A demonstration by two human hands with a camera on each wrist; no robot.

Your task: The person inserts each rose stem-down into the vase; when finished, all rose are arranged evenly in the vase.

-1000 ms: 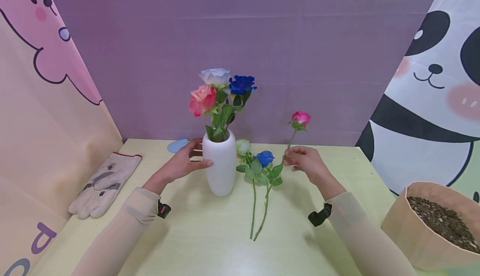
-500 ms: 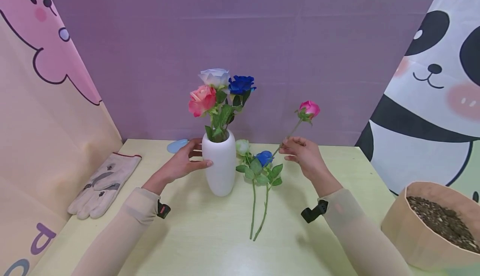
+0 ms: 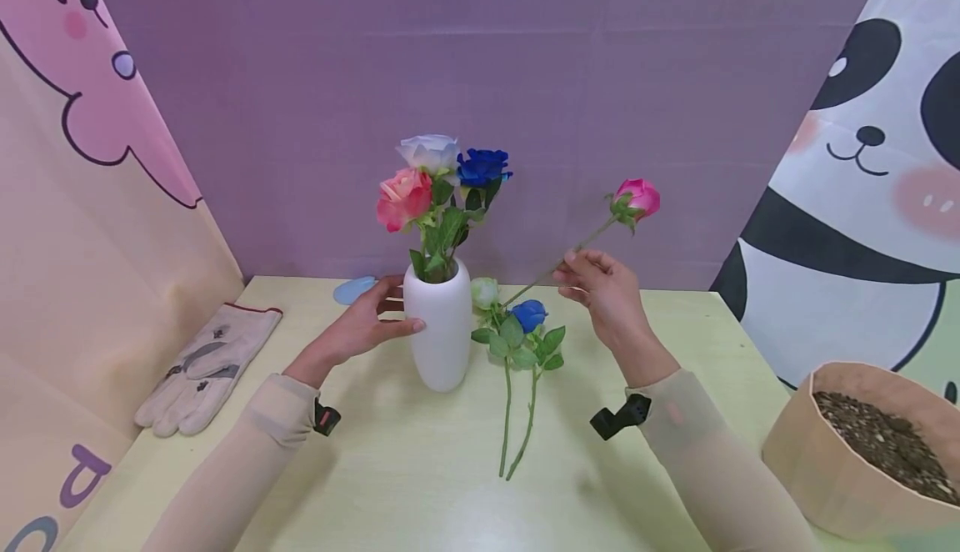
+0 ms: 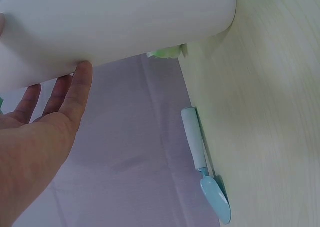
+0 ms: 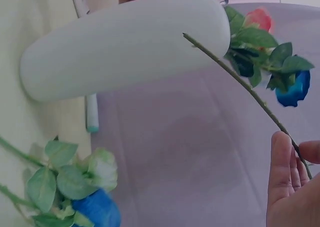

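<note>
I see the left hand [image 3: 363, 331] gripping the upright white vase [image 3: 438, 339]. Right of the vase, the right hand [image 3: 611, 298] pinches the pink rose [image 3: 637, 199] by its stem [image 5: 250, 90], bloom tilted away. Beside the vase lie a blue bud [image 3: 529, 316] and a pale bud [image 3: 485, 293]; I can't tell whether the stem touches either.
</note>
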